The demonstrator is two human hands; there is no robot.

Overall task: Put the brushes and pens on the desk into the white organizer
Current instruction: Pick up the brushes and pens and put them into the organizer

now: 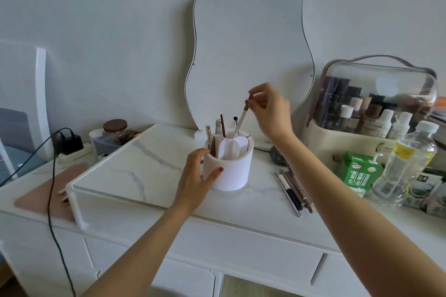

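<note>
A white round organizer (pixel 231 171) stands on the marble desk top, with inner dividers and several brushes sticking up from its far-left compartments. My left hand (pixel 196 182) grips its left side, thumb across the front wall. My right hand (pixel 269 109) pinches the upper end of a thin white-handled brush (pixel 242 120), whose lower end dips into a rear compartment. Several pens and pencils (pixel 293 190) lie side by side on the desk, right of the organizer.
A wavy mirror (pixel 248 55) leans on the wall behind. At right are a clear cosmetics case (pixel 376 103), a green carton (pixel 359 171) and a plastic bottle (pixel 405 164). At left: a white raised shelf rim (pixel 72 188), a black cable (pixel 49 200), a jar (pixel 115 130).
</note>
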